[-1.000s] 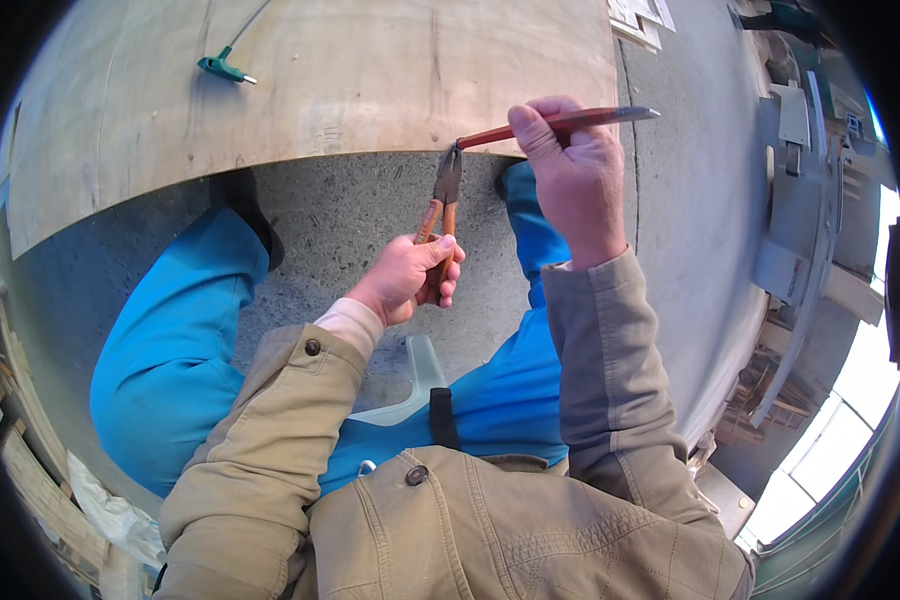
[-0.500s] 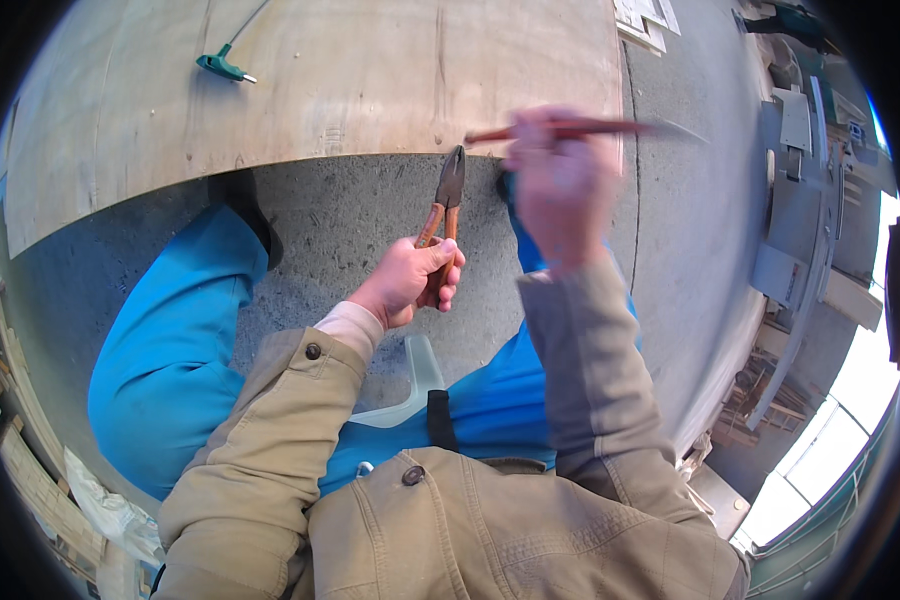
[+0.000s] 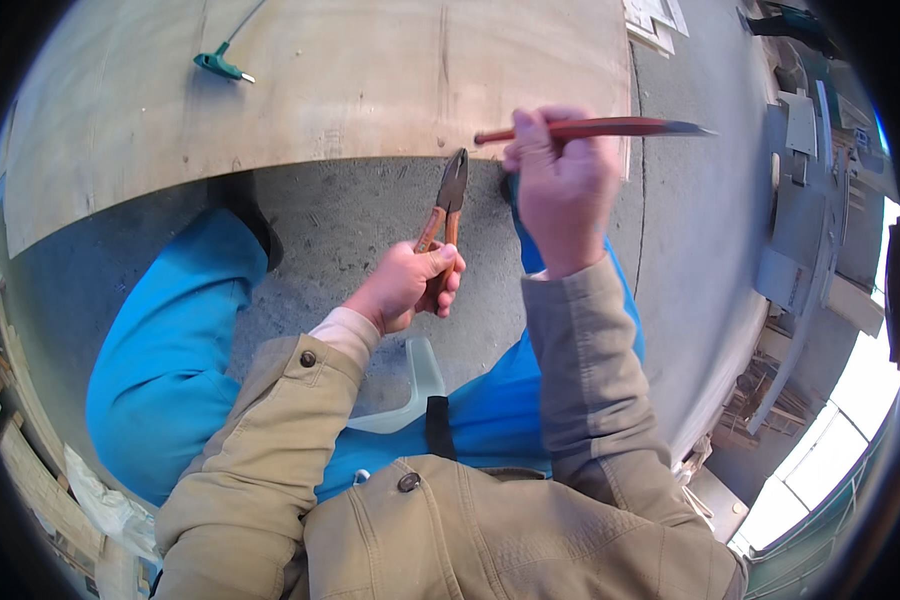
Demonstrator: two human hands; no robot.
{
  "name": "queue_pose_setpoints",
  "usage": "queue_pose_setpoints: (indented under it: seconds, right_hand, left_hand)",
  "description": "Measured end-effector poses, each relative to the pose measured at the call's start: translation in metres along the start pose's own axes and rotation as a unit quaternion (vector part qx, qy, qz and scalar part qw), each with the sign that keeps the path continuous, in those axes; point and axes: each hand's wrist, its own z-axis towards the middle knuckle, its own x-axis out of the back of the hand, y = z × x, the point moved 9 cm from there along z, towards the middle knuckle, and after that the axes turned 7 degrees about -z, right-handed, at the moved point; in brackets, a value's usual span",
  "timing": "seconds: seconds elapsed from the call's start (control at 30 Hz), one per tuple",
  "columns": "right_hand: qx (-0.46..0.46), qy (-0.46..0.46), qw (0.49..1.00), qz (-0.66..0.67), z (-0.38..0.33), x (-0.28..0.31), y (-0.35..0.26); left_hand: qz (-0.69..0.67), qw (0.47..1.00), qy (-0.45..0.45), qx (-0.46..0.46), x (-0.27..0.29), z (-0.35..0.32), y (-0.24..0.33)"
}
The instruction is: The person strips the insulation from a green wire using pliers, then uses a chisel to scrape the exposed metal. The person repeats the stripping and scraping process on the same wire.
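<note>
My left hand [image 3: 410,285] is closed round the orange handles of a pair of pliers [image 3: 452,190]. Their dark jaws point away from me and overlap the near edge of a pale wooden board [image 3: 360,100] in the picture. To the right, my right hand [image 3: 568,185] grips a slim red tool [image 3: 620,127] with a grey pointed tip, held roughly level. Its tip points right and its rounded red end points left, above the pliers' jaws. The exact kind of this tool does not show.
A green T-handled hex key [image 3: 220,64] lies on the board, far left. Below is grey concrete floor [image 3: 320,225], with a pale, translucent curved piece [image 3: 422,375] near my legs. White flat pieces [image 3: 655,25] lie at the far right, and timber [image 3: 35,480] at the left.
The red tool and my right hand, blurred before, now show more sharply, with the tool slightly further right. My left hand and the pliers have hardly moved.
</note>
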Motion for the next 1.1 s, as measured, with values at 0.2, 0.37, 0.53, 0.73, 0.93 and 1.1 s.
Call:
queue_pose_setpoints:
  seconds: [0.2,0.37,0.53,0.73,0.93,1.1]
  right_hand:
    - [0.122,0.111,0.977,0.139,-0.006,0.065,-0.044]
    - [0.082,-0.005,0.997,0.017,-0.015,-0.008,-0.008]
    - [-0.007,0.005,0.994,0.11,-0.013,0.019,0.027]
    - [-0.138,-0.02,0.983,0.12,-0.06,0.025,0.051]
    - [-0.15,-0.03,0.977,0.149,-0.097,0.038,0.081]
    - [-0.156,-0.024,0.97,0.183,-0.093,0.042,0.081]
  left_hand:
    - [-0.003,1.0,-0.007,0.005,-0.005,0.0,-0.002]
    - [0.009,1.0,-0.018,0.008,-0.005,0.0,0.001]
    - [0.008,1.0,-0.023,0.005,-0.008,-0.002,0.003]
    - [0.047,0.999,0.006,-0.007,-0.003,-0.006,0.01]
    - [0.056,0.998,-0.008,-0.002,-0.001,-0.009,0.01]
    - [0.084,0.996,0.007,0.01,0.006,-0.015,0.01]
